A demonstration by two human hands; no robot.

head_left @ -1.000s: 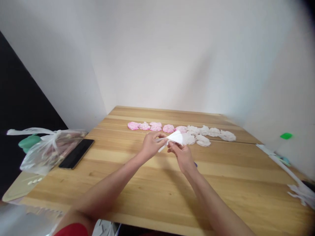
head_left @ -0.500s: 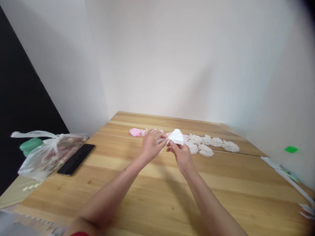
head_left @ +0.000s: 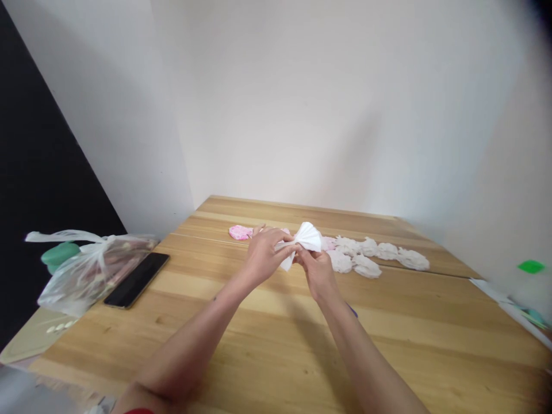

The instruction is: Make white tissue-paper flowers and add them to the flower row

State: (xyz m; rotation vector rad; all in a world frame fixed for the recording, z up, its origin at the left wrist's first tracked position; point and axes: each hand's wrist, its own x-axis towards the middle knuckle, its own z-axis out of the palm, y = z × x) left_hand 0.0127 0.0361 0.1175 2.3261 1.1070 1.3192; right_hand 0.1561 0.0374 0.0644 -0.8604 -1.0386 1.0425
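Observation:
Above the middle of the wooden table [head_left: 267, 339], both my hands pinch one pleated white tissue fan [head_left: 307, 237]. My left hand [head_left: 265, 256] grips its left side, fingers closed around the folds. On the other side, my right hand [head_left: 317, 270] pinches the gathered middle from below. The fan's pleats spread upward and to the right. Just behind the hands lies a row of finished tissue flowers: pink ones [head_left: 240, 232] on the left, partly hidden by my left hand, and white ones [head_left: 375, 256] on the right.
A black phone [head_left: 137, 279] lies near the table's left edge beside a knotted clear plastic bag [head_left: 81, 267] with a green object [head_left: 60, 255] behind it. White paper strips [head_left: 509, 302] and a green item [head_left: 531, 266] sit at the right. White walls meet behind the table.
The hands stayed together on the tissue while its pleats fanned out wider and higher. The camera tilted up and shifted a little, so the table sits lower in view.

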